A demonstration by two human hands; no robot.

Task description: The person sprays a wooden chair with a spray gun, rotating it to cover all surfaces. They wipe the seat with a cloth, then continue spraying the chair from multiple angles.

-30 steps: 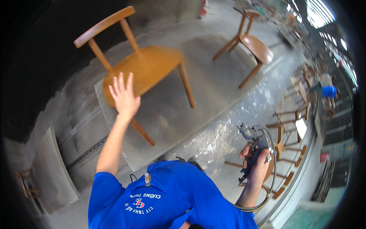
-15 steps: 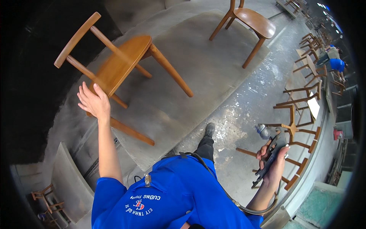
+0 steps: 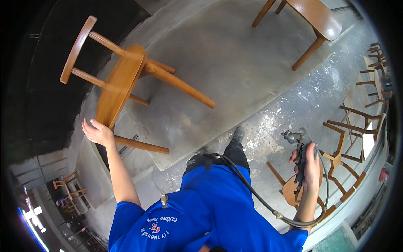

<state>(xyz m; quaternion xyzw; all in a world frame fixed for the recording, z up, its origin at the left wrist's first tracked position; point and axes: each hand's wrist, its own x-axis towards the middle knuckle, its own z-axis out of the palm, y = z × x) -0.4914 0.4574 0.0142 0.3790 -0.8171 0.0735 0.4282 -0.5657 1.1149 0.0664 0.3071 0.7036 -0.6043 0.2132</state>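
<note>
Head view, brown wooden chair with straight backrest [image 3: 118,84] at left, left hand [image 3: 100,133] open at its near seat end, right hand [image 3: 312,169] wrapped around black-and-silver metal spray gun [image 3: 300,161] at near right, dark flexible hose [image 3: 259,202] near centre.

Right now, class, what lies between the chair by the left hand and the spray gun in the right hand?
In the head view, a grey slab, then a dark shoe and speckled floor lie between the chair and the spray gun.

Blk wall [image 3: 46,80] L, gry speckled flr [image 3: 262,145], brn chairs [image 3: 334,160] R, lights [image 3: 32,216] lwr L
</note>
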